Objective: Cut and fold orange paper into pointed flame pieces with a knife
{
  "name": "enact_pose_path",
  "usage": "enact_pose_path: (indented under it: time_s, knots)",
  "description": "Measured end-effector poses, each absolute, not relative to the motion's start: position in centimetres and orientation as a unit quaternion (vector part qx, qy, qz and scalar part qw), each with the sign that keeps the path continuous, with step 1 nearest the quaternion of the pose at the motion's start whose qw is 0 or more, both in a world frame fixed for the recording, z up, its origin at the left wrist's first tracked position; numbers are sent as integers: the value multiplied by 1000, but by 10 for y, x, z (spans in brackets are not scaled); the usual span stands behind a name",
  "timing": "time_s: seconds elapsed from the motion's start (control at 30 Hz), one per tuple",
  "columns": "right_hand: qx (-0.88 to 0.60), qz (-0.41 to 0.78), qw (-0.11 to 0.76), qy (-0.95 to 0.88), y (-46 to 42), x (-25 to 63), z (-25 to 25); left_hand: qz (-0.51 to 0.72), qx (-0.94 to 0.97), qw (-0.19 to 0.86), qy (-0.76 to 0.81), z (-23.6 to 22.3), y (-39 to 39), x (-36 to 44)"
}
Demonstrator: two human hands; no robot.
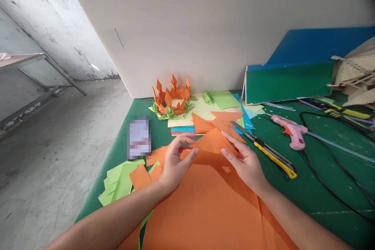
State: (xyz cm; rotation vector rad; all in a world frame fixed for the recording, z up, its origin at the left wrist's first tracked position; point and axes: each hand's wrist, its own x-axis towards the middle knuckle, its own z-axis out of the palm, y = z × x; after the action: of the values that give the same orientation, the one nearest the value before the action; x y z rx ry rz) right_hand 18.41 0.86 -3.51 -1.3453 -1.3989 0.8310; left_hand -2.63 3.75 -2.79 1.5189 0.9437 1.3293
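A piece of orange paper [212, 140] with a pointed top is between my two hands, above a large orange sheet [205, 211]. My left hand [177, 160] is curled at its left corner, thumb in front and fingers bent. At the right edge, my right hand [246, 162] has its thumb and fingers around the paper. The fingertips behind it are partly hidden. Cut orange pieces [202, 123] lie just beyond my hands. Close to my right hand rests a yellow utility knife [274, 158] with its blade out.
A folded-paper crown [171, 99] stands at the back on paper sheets [225, 99]. Green paper strips [120, 181] and a blurred phone-like object [139, 137] are at left. A pink glue gun [293, 131] with a black cable lies right, before a green board [290, 84].
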Motion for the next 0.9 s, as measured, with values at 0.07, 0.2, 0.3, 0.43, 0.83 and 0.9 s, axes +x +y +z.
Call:
enact_pose_path:
  time_s: [0.07, 0.2, 0.3, 0.43, 0.83, 0.9]
  knots:
    - [-548, 342, 489, -586, 8, 184, -33, 531, 610, 449, 381, -27, 36, -26]
    - [-517, 382, 479, -598, 7, 183, -30, 529, 590, 468, 391, -29, 36, -26]
    - [-505, 418, 465, -595, 6, 183, -30, 534, 575, 486, 385, -29, 37, -26]
    - [-513, 398, 477, -593, 6, 182, -34, 538, 559, 502, 383, -30, 37, -26]
    - [-533, 369, 489, -583, 3, 184, -27, 452, 590, 559, 368, -23, 30, -25]
    - [-521, 391, 491, -578, 3, 185, -26, 445, 604, 544, 375, -23, 31, -26]
